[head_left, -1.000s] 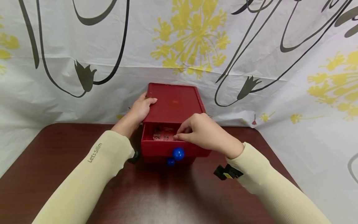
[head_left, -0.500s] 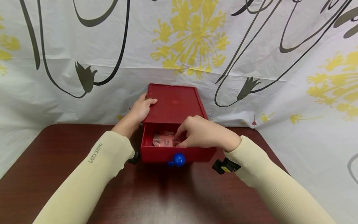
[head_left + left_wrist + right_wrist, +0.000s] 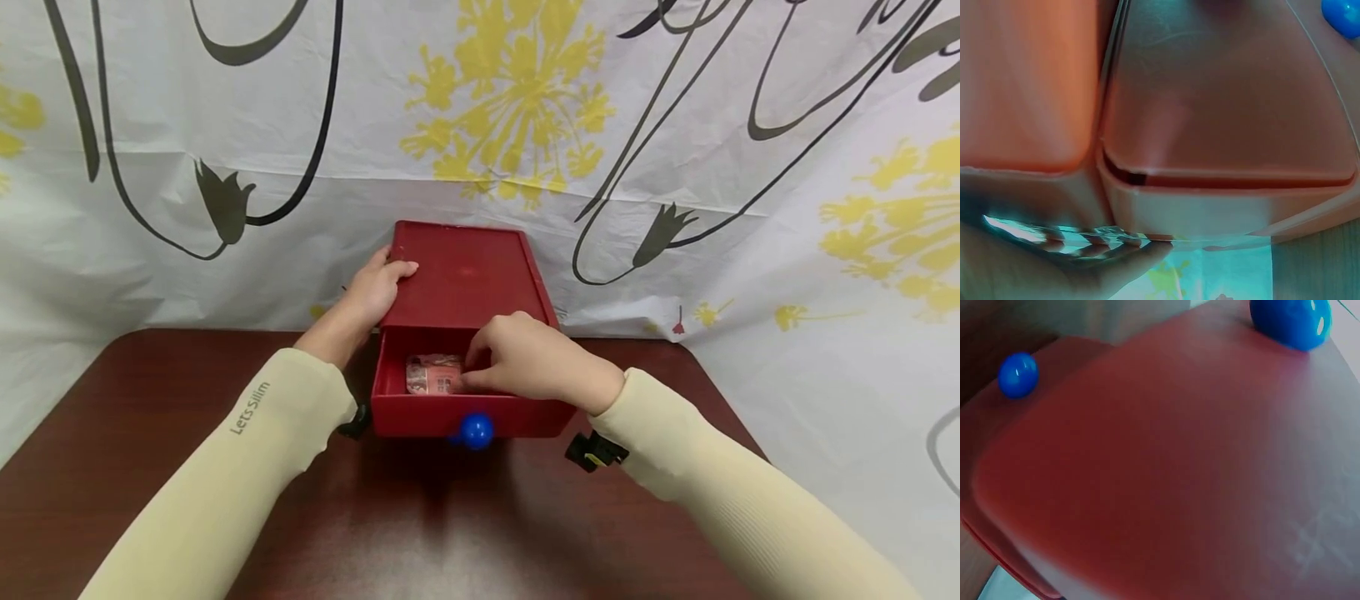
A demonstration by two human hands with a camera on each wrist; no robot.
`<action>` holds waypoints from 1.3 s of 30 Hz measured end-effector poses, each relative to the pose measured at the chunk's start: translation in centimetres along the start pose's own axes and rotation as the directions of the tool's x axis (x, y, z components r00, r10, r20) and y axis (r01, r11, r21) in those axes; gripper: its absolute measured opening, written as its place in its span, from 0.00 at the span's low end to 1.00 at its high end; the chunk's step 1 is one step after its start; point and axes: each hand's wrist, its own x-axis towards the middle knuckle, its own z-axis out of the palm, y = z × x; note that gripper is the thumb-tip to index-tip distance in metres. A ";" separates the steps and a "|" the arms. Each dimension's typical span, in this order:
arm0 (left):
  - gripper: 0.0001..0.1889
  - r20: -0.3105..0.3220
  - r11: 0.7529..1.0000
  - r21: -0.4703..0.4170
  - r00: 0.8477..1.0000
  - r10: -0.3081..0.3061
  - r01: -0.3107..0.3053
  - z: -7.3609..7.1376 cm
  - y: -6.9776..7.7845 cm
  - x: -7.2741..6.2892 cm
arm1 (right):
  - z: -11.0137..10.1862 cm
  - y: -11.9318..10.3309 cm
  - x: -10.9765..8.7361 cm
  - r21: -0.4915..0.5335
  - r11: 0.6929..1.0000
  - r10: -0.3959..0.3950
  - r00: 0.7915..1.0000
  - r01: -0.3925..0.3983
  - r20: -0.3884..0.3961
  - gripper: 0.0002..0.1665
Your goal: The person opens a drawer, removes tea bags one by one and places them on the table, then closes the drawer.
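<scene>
A red drawer cabinet (image 3: 465, 275) has its upper drawer (image 3: 465, 414) pulled out. Inside the drawer lies a small pink packet (image 3: 437, 375) with dark and light print. My right hand (image 3: 528, 358) reaches over the drawer's front, its bent thumb and fingers pinching the packet's right end; the fingertips are partly hidden. My left hand (image 3: 375, 287) rests along the cabinet's left side with the thumb over its top edge. In the left wrist view, the left hand's fingers (image 3: 1138, 256) lie along that side. The right wrist view does not show the right hand.
A blue ball knob (image 3: 476, 431) sits on the drawer's front. Another blue knob (image 3: 1018, 375) is on the lower drawer. The cabinet stands on a dark brown table (image 3: 420, 533), near its back edge, before a flower-patterned white cloth (image 3: 300, 267).
The upper drawer has slid further out toward me, now mostly covering the lower knob. My right hand has moved down with it, then left to the packet's end. The left hand stays on the cabinet.
</scene>
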 end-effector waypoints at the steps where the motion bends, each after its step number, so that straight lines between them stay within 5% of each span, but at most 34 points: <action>1: 0.36 0.000 1.000 0.000 1.000 0.000 0.000 0.0 0.0 0.0 | 0.1 -0.1 0.1 -0.004 1.000 0.013 1.000 -0.013 -0.008 0.14; 16: 0.36 -0.013 1.000 0.004 1.000 0.004 -0.003 -0.1 0.1 0.0 | 0.2 -0.7 0.5 -0.104 0.992 0.087 0.983 -0.071 0.164 0.40; 23: 0.35 -0.019 1.000 0.000 1.000 0.012 -0.012 0.0 0.1 -0.1 | -0.1 -0.4 0.8 -0.048 0.999 0.025 0.982 -0.016 0.189 0.46; 39: 0.37 -0.009 1.000 0.004 1.000 0.007 -0.007 0.1 0.1 -0.1 | -0.4 -0.2 0.5 0.014 0.998 0.048 0.968 -0.054 0.247 0.23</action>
